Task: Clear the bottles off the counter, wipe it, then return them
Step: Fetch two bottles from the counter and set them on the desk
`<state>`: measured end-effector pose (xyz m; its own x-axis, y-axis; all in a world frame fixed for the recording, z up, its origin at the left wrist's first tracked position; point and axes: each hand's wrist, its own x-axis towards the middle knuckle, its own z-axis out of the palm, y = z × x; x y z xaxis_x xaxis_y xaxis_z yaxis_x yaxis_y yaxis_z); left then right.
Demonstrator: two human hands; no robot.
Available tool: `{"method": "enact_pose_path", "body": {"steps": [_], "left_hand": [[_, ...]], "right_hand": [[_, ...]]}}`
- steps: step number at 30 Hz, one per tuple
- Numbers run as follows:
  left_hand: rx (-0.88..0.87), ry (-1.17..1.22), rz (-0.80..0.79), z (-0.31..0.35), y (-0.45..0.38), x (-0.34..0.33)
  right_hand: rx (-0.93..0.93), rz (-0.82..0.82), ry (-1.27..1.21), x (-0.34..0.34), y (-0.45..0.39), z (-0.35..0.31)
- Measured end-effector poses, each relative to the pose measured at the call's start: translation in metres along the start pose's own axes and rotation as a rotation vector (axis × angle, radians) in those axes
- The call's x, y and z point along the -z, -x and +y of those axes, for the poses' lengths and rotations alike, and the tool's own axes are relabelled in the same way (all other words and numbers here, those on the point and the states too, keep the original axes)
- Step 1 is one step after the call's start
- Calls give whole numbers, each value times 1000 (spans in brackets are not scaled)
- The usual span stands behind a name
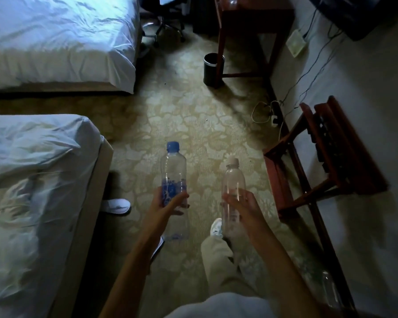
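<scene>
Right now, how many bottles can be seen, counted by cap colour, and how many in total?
Blue cap: 1, the blue-capped bottle held in the left hand.
White cap: 1, the white-capped bottle held in the right hand.
Cap not visible: 1, a clear bottle low at the right by the wall.
Total: 3 bottles.

Blue-capped bottle point(173, 180), blue label; white-capped bottle point(233, 191); carpet point(193, 115) beige, seemingly floral; white bedding point(44, 42).

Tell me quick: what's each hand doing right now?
Left hand: holding the blue-capped bottle around its label.
Right hand: holding the white-capped bottle around its middle.
</scene>
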<state>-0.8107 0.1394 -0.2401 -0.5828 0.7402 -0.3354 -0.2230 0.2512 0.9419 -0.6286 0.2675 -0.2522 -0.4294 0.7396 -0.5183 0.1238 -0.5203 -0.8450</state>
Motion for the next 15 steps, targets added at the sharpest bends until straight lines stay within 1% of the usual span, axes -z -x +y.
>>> {"method": "enact_pose_path", "body": {"steps": [2,4,7,10,12,15], "left_hand": [[19,-4,12,2,-52,-5],[29,-15,35,16,-106,-10],[43,18,82,65,-181,-14],[-14,-25,95,113,-255,-10],[-40,-49,99,137,-301,-6],[-35,-36,124,154,-376,3]], "right_hand": [[-31,-1,1,-8,-52,-12],[-42,-25,9,-20,-108,-38],[-29,-74,66,-45,-189,-100],[13,-129,123,-70,-270,-167],[44,-165,161,-87,-317,-202],[32,-185,197,-109,-385,-236]]}}
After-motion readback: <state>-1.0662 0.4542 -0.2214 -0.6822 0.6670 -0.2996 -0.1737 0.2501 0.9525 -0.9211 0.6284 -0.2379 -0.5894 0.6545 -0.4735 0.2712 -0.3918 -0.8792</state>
